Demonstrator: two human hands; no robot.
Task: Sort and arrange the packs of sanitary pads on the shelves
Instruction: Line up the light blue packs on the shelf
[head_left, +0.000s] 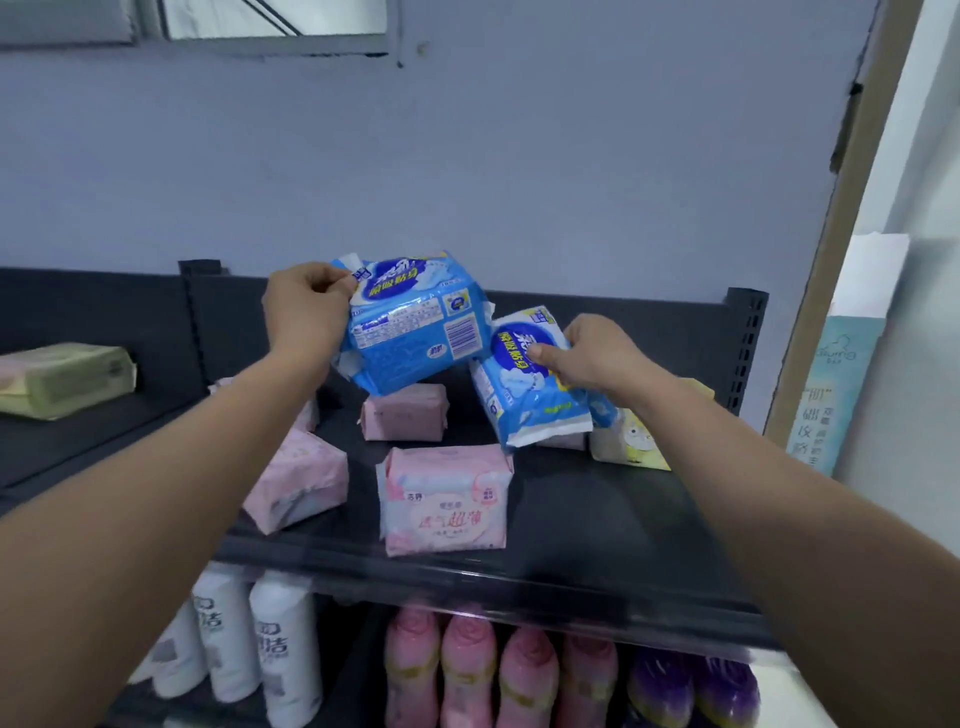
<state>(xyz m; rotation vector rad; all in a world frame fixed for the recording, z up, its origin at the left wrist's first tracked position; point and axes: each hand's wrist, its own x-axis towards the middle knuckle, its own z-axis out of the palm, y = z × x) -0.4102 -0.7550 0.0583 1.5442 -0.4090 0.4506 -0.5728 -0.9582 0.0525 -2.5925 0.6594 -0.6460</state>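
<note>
The left hand (306, 306) has its fingers pinching the corner of one blue pack (415, 322), up behind the front pink pack (444, 499). The right hand (587, 353) has its fingers gripping a second blue pack (524, 400), behind and to the right of that pack. Three pink packs show plainly on the black shelf (597, 514), and one yellow pack (631, 441) lies farther right.

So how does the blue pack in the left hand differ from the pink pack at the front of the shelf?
The blue pack is blue and white; the pink pack is pale pink. The left hand holds the blue pack up, tilted, barcode showing; the pink pack rests on the shelf, untouched, label facing out. Both are soft, plastic-wrapped packs. The right hand grips a second blue pack.
</note>
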